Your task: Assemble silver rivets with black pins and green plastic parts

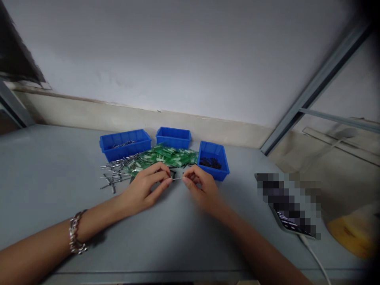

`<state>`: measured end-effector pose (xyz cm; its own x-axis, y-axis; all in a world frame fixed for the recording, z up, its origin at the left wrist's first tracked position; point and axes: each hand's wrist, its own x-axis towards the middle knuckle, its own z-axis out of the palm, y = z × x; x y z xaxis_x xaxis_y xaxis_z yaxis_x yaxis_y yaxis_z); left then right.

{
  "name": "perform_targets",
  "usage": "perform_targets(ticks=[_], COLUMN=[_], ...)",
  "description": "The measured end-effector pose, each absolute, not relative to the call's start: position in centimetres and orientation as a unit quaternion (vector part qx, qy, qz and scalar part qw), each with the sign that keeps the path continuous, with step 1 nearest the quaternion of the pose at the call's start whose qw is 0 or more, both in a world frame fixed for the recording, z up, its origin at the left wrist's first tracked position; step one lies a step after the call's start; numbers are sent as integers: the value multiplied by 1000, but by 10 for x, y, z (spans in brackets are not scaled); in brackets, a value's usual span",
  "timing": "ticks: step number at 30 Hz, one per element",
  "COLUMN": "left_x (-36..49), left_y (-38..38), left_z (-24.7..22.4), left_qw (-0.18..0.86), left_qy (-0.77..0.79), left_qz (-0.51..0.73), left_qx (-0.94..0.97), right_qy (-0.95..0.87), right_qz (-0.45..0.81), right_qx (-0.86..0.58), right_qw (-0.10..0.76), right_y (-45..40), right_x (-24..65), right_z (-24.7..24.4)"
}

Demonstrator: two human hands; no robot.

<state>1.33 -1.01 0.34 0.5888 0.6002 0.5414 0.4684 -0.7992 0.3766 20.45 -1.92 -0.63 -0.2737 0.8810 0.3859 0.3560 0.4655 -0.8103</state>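
My left hand (149,185) and my right hand (203,187) face each other low over the table, thumbs and fingertips pinched together. Between them runs a thin metal rod (177,179), with one end at each pinch; the fingers cover both ends. A small dark piece near my left fingertips is too small to name. Just beyond the hands lies a heap of green plastic packets (166,154) with whitish parts. Several loose metal rods (114,174) are scattered left of the heap, beyond my left wrist.
Three blue bins stand behind: a left bin (127,152) with metal rods, a middle bin (175,141), and a right bin (218,174) holding small black parts. A phone (285,223) with a white cable (314,255) lies at right, near a yellow object (350,237). A wall closes off the back.
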Motion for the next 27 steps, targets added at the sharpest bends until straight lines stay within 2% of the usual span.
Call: perform_targets(ticks=[13, 27], left_x=[13, 12], left_y=[-12, -9], left_z=[4, 3], left_qw=[48, 91], left_qy=[300, 316], left_qz=[350, 319], left_qx=[886, 889], right_qy=[-757, -748], right_qz=[278, 297], right_qx=[-429, -415], right_qw=[408, 424], right_y=[-19, -20], right_x=[206, 204], right_z=[-4, -3])
